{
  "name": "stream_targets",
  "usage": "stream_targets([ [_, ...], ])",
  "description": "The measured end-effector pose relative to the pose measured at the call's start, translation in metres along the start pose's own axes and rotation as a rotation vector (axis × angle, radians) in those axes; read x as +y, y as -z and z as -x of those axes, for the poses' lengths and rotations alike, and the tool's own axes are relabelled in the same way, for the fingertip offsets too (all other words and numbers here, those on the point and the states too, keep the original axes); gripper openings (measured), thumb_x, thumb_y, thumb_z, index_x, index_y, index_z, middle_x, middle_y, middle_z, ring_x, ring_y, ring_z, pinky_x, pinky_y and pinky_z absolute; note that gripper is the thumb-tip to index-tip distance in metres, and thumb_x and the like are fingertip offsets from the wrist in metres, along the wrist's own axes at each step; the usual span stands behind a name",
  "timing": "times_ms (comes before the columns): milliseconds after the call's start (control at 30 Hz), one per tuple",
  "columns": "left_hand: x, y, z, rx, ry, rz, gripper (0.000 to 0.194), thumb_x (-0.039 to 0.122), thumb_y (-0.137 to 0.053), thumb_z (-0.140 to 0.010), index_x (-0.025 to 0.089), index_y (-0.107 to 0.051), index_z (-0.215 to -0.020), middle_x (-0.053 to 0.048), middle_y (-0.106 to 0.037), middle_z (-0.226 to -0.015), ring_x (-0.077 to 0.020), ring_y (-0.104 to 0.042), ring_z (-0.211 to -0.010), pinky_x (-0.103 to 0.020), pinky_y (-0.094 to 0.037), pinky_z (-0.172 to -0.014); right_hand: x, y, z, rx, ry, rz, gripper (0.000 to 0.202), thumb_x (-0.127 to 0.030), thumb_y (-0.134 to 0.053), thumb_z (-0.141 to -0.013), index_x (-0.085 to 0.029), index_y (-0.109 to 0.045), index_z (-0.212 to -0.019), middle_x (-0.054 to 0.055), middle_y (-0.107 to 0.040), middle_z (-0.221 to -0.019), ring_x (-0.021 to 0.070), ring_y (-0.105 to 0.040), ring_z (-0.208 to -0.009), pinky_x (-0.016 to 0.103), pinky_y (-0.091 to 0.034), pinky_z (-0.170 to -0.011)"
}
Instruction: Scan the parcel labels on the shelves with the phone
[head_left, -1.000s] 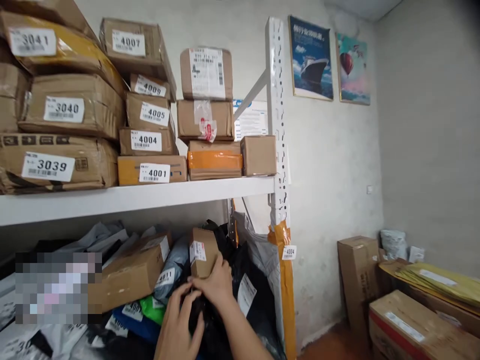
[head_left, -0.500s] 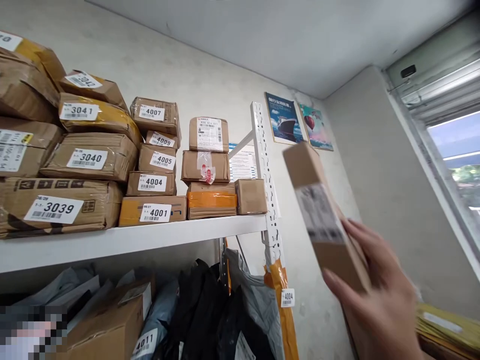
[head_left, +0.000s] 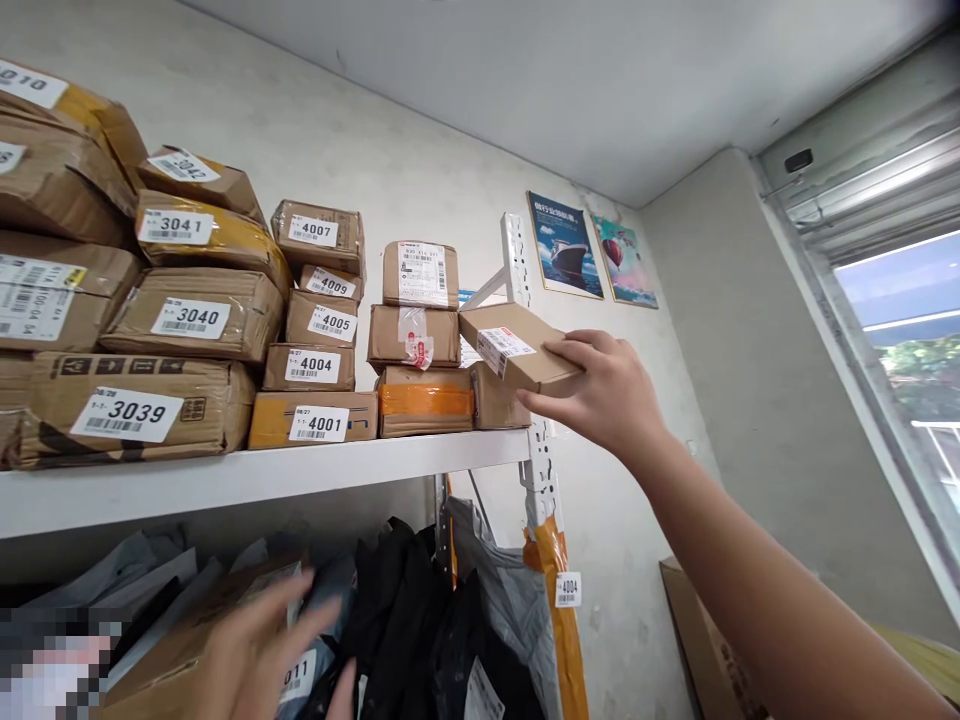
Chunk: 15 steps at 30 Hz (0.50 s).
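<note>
My right hand [head_left: 607,385] grips a flat cardboard box [head_left: 536,345] with a white shipping label, fingers on top and thumb beneath. The box is tilted at the right end of the upper shelf, in front of the post and above a small plain carton [head_left: 495,398]. Left of it stands a stack: a box with orange tape [head_left: 425,402], one with clear tape and a red sticker [head_left: 390,335], and a labelled box [head_left: 420,273] on top. Low in view, my left hand [head_left: 259,650] is blurred, its fingers spread, in front of the lower shelf's parcels, with nothing seen in it.
Several numbered cartons [head_left: 135,410] fill the white upper shelf [head_left: 300,478] to the left. Below lie grey and black bags [head_left: 405,610] and a large carton. The perforated post [head_left: 541,480] edges the rack. A cardboard box [head_left: 694,640] stands lower right, near the window wall.
My right hand has carried the flat box left and away from me to the shelf end, turning it from upright to nearly flat. My left hand has come into view at the bottom.
</note>
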<state>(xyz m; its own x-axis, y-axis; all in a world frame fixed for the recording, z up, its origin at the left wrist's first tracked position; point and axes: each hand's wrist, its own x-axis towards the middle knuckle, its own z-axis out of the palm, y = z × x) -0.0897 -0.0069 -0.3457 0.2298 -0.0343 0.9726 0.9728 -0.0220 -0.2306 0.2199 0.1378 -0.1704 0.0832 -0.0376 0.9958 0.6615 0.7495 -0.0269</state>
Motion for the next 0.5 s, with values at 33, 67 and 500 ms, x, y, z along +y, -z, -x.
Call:
stream_targets([
  [33, 0.008, -0.002, -0.032, 0.009, -0.009, -0.007, 0.068, 0.033, -0.065, -0.07, 0.041, -0.05, -0.136, -0.004, -0.059, -0.132, -0.0332, -0.06, -0.118, -0.057, -0.05, -0.104, 0.0, 0.003, -0.003, -0.02, -0.015, -0.018, 0.055, -0.055, -0.08, -0.058, -0.021, -0.076, -0.102, 0.015, -0.071, -0.112, 0.0384, -0.061, -0.101, 0.053, -0.053, -0.081],
  [67, 0.015, -0.009, -0.069, 0.0, -0.018, -0.015, 0.062, 0.033, -0.063, -0.077, 0.033, -0.049, -0.137, -0.008, -0.056, -0.133, -0.032, -0.056, -0.124, -0.055, -0.045, -0.109, 0.0, 0.005, -0.006, -0.043, -0.032, -0.038, 0.055, -0.056, -0.078, -0.06, -0.021, -0.076, -0.101, 0.014, -0.071, -0.11, 0.0377, -0.062, -0.101, 0.053, -0.052, -0.082],
  [500, 0.012, -0.097, -0.279, -0.311, 0.25, -0.302, 0.133, 0.057, -0.084, -0.05, 0.005, -0.014, -0.15, -0.03, -0.036, -0.144, -0.0472, -0.035, -0.135, -0.055, -0.031, -0.112, 0.007, 0.034, -0.06, -0.31, -0.132, -0.127, 0.044, -0.064, -0.073, -0.064, -0.022, -0.075, -0.076, 0.007, -0.072, -0.075, 0.0252, -0.063, -0.069, 0.037, -0.042, -0.053],
])
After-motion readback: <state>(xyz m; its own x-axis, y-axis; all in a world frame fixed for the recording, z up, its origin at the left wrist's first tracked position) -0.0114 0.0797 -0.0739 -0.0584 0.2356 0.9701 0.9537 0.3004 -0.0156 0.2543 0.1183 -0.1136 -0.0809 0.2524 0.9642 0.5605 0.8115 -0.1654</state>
